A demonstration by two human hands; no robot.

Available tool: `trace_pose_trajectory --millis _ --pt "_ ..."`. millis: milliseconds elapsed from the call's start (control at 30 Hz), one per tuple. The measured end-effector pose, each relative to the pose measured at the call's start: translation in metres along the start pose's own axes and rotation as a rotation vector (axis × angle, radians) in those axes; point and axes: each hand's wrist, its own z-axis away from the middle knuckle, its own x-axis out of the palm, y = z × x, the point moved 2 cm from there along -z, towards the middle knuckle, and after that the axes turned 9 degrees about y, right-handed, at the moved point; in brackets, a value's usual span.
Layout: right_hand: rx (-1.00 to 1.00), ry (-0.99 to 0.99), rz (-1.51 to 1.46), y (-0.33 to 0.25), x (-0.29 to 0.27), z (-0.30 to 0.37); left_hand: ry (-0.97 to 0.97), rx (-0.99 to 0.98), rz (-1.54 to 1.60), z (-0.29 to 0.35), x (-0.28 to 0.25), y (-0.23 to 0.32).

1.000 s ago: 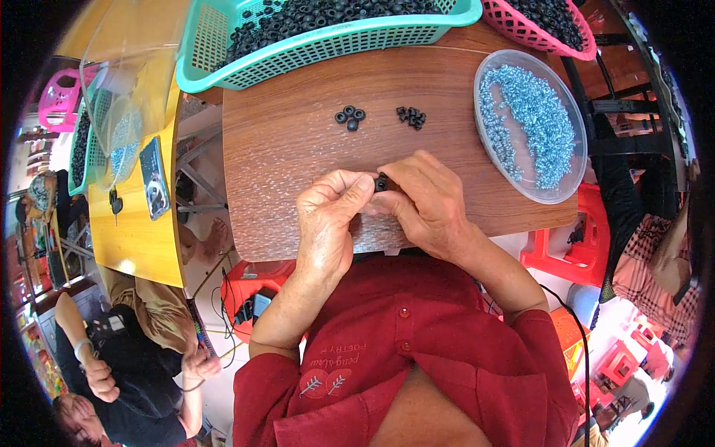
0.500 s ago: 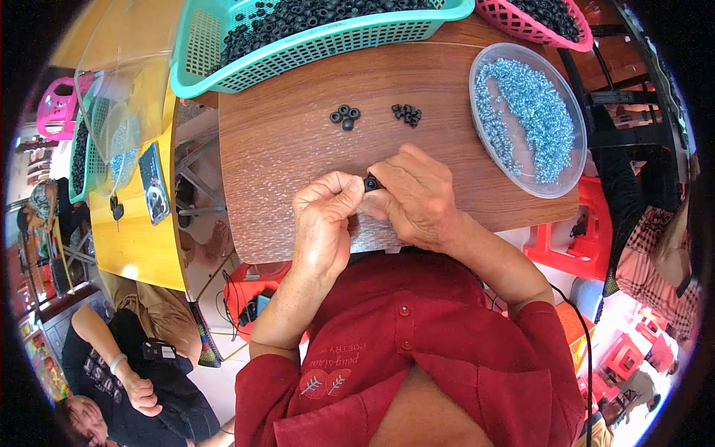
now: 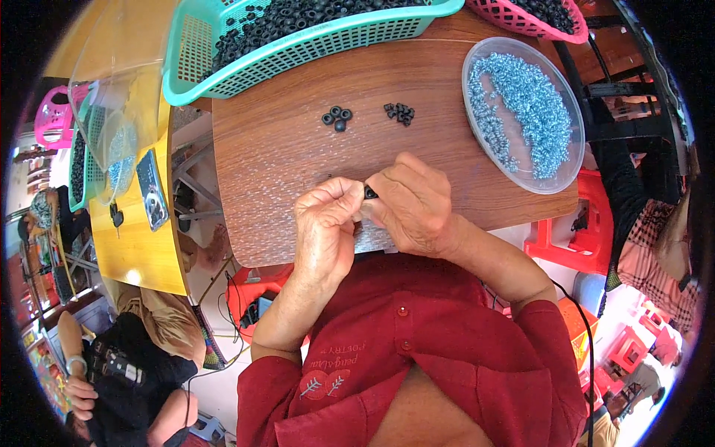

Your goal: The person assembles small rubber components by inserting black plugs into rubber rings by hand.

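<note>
My left hand (image 3: 325, 216) and my right hand (image 3: 417, 205) meet over the near part of the brown table (image 3: 283, 171). Between their fingertips is a small black round part (image 3: 370, 192), gripped from both sides. The fingers cover much of it. Beyond the hands lie a few loose black round parts (image 3: 340, 126), some showing open hollow tops. To their right sits a little heap of smaller black pieces (image 3: 400, 113). A clear round tub (image 3: 532, 188) at the right holds many tiny shiny light-blue pieces (image 3: 547, 112).
A teal basket (image 3: 313, 48) full of black round parts stands at the far edge, and a pink basket (image 3: 514, 21) at far right. A yellow table (image 3: 134, 257) with a phone (image 3: 152, 190) is at the left. A co-worker in black (image 3: 141, 365) sits at lower left.
Both hands still hold the small black part, which has tilted slightly. The whole view has shifted a little. The co-worker's arm at lower left has moved down and left.
</note>
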Motion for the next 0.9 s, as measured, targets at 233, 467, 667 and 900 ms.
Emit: trace_pose_trajectory --millis 233,467,667,900 --pt "0.029 -0.003 -0.013 0.001 0.000 -0.004 0.023 -0.032 0.071 -0.003 -0.006 0.000" --pt "0.001 -0.009 -0.011 0.001 -0.001 -0.004 0.003 -0.049 0.098 -0.001 -0.003 0.001" --pt "-0.007 -0.071 -0.010 0.002 0.001 -0.006 -0.066 -0.077 0.117 -0.003 0.000 0.005" --pt "-0.017 -0.036 0.027 0.000 -0.007 -0.010 -0.089 0.022 -0.084 0.000 0.003 0.011"
